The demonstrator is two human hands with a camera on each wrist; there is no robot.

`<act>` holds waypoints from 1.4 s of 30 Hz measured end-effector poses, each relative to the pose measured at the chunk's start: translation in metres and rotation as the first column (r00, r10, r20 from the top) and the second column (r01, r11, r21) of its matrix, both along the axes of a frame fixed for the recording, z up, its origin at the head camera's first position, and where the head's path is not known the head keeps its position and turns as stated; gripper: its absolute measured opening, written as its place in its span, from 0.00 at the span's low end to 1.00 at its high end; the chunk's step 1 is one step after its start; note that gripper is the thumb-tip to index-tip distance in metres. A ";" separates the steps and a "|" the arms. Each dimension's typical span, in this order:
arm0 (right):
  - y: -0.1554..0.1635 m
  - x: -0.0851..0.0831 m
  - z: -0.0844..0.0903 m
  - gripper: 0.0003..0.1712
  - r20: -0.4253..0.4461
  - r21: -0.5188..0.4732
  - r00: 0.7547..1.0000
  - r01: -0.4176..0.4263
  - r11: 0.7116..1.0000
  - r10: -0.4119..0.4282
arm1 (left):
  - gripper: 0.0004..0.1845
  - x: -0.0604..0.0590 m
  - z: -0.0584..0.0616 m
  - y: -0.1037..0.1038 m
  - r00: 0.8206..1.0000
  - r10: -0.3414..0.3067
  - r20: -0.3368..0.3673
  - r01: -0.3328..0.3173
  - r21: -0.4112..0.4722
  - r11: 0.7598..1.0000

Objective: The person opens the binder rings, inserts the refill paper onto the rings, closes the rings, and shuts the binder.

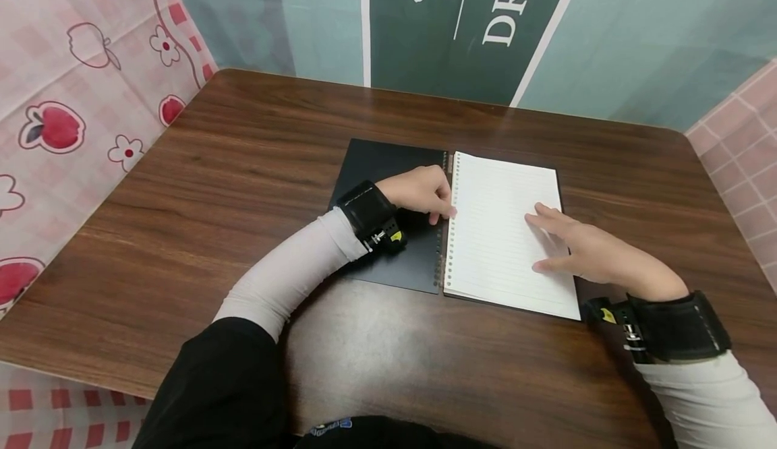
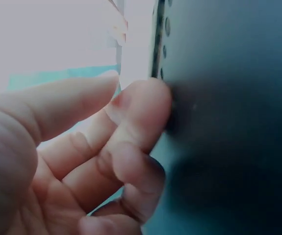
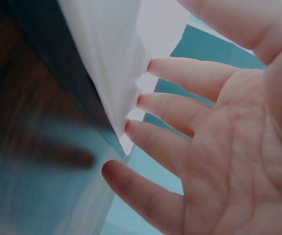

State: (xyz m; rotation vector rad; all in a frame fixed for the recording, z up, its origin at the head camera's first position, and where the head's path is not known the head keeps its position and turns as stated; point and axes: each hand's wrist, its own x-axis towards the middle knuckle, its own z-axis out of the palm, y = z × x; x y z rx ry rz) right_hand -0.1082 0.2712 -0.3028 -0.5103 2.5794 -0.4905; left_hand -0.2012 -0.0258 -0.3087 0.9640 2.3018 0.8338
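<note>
A ring-bound notebook with a black cover point(image 1: 397, 270) lies spread flat on the table. Its lined white paper point(image 1: 506, 233) has a row of punched holes along the left edge and sits over the right half. My left hand point(image 1: 421, 189) has curled fingers at the middle of that holed edge, where thumb and forefinger pinch the paper; the exact contact is partly hidden in the left wrist view. With straight, spread fingers my right hand point(image 1: 585, 247) touches the paper's right side. The right wrist view shows several fingertips against the paper stack's edge point(image 3: 101, 63).
Brown wood-grain table point(image 1: 182, 213) surrounds the notebook on all sides. A teal-and-green printed cloth point(image 1: 322, 24) hangs behind the back edge, and a pink patterned cloth point(image 1: 91, 85) at the left. Pink tile pattern point(image 1: 743, 152) borders the right side.
</note>
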 end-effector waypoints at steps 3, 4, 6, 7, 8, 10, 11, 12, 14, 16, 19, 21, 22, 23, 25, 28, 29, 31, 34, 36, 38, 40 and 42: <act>0.000 0.000 -0.001 0.52 -0.001 0.006 1.000 0.000 1.000 0.000 | 0.19 0.006 0.007 -0.002 0.991 0.001 -0.134 -0.009 -0.059 0.998; 0.000 0.000 -0.001 0.52 -0.002 0.007 1.000 0.000 1.000 0.000 | 0.19 0.009 0.011 -0.003 0.984 -0.010 -0.180 -0.004 -0.077 0.997; -0.001 -0.001 -0.001 0.52 -0.004 0.010 1.000 0.000 1.000 0.000 | 0.18 0.015 0.018 -0.004 0.964 -0.053 -0.262 0.028 -0.099 0.995; -0.001 -0.001 -0.001 0.52 -0.005 0.011 1.000 -0.001 1.000 0.001 | 0.17 0.019 0.022 -0.004 0.953 -0.081 -0.293 0.053 -0.103 0.993; 0.000 -0.001 -0.001 0.52 -0.007 0.014 1.000 -0.001 1.000 0.001 | 0.15 0.024 0.026 -0.004 0.941 -0.116 -0.319 0.085 -0.107 0.991; 0.000 -0.002 -0.001 0.52 -0.008 0.020 1.000 0.000 1.000 0.000 | 0.11 0.034 0.033 -0.003 0.915 -0.191 -0.356 0.159 -0.120 0.980; 0.000 -0.002 -0.001 0.52 -0.008 0.024 1.000 0.001 1.000 -0.001 | 0.09 0.040 0.036 -0.003 0.900 -0.230 -0.371 0.196 -0.128 0.972; 0.000 -0.003 -0.001 0.52 -0.010 0.028 1.000 0.000 1.000 0.000 | 0.07 0.046 0.039 -0.002 0.884 -0.268 -0.382 0.231 -0.142 0.963; 0.000 -0.003 -0.001 0.53 -0.011 0.032 1.000 0.001 0.999 0.000 | 0.06 0.057 0.043 0.000 0.856 -0.339 -0.390 0.289 -0.183 0.940; 0.000 -0.003 -0.002 0.53 -0.010 0.031 1.000 0.003 1.000 -0.003 | 0.04 0.068 0.045 0.003 0.834 -0.399 -0.380 0.338 -0.218 0.915; 0.001 -0.002 -0.002 0.52 -0.012 0.027 1.000 0.001 1.000 -0.001 | 0.04 0.080 0.045 0.007 0.819 -0.459 -0.344 0.391 -0.251 0.885; 0.001 -0.002 -0.002 0.52 -0.013 0.025 1.000 -0.003 1.000 0.003 | 0.05 0.084 0.045 0.008 0.812 -0.484 -0.325 0.414 -0.262 0.872; 0.001 -0.002 -0.002 0.52 -0.016 0.024 1.000 -0.006 1.000 0.006 | 0.05 0.085 0.044 0.009 0.811 -0.492 -0.316 0.422 -0.265 0.867; 0.001 -0.001 -0.002 0.52 -0.018 0.023 1.000 -0.009 1.000 0.009 | 0.06 0.086 0.043 0.009 0.810 -0.496 -0.311 0.426 -0.268 0.864; 0.001 -0.001 -0.002 0.51 -0.021 0.025 1.000 -0.013 1.000 0.014 | 0.05 0.087 0.041 0.010 0.809 -0.500 -0.310 0.425 -0.281 0.861; 0.001 -0.001 -0.002 0.51 -0.028 0.031 0.999 -0.018 0.999 0.019 | 0.05 0.088 0.038 0.011 0.811 -0.499 -0.307 0.421 -0.287 0.861; 0.002 -0.001 -0.002 0.51 -0.029 0.032 0.999 -0.020 0.999 0.021 | 0.05 0.088 0.036 0.012 0.809 -0.500 -0.309 0.421 -0.288 0.860; 0.002 -0.001 -0.002 0.51 -0.032 0.036 0.999 -0.022 0.999 0.024 | 0.06 0.089 0.035 0.013 0.804 -0.506 -0.312 0.426 -0.290 0.857; 0.003 0.000 -0.002 0.51 -0.030 0.032 0.999 -0.024 0.999 0.025 | 0.07 0.090 0.033 0.015 0.797 -0.514 -0.318 0.431 -0.297 0.852; 0.003 0.000 -0.002 0.51 -0.026 0.029 0.999 -0.024 0.999 0.024 | 0.08 0.090 0.033 0.015 0.794 -0.516 -0.321 0.430 -0.303 0.851; 0.003 -0.001 -0.002 0.52 -0.023 0.027 0.999 -0.022 0.999 0.022 | 0.09 0.091 0.033 0.015 0.792 -0.515 -0.329 0.425 -0.309 0.851; 0.003 -0.001 -0.002 0.52 -0.023 0.026 0.999 -0.022 0.999 0.022 | 0.10 0.091 0.033 0.015 0.785 -0.516 -0.343 0.419 -0.319 0.850; 0.002 0.000 -0.002 0.52 -0.024 0.027 0.999 -0.022 0.999 0.023 | 0.11 0.092 0.032 0.014 0.777 -0.517 -0.360 0.412 -0.330 0.849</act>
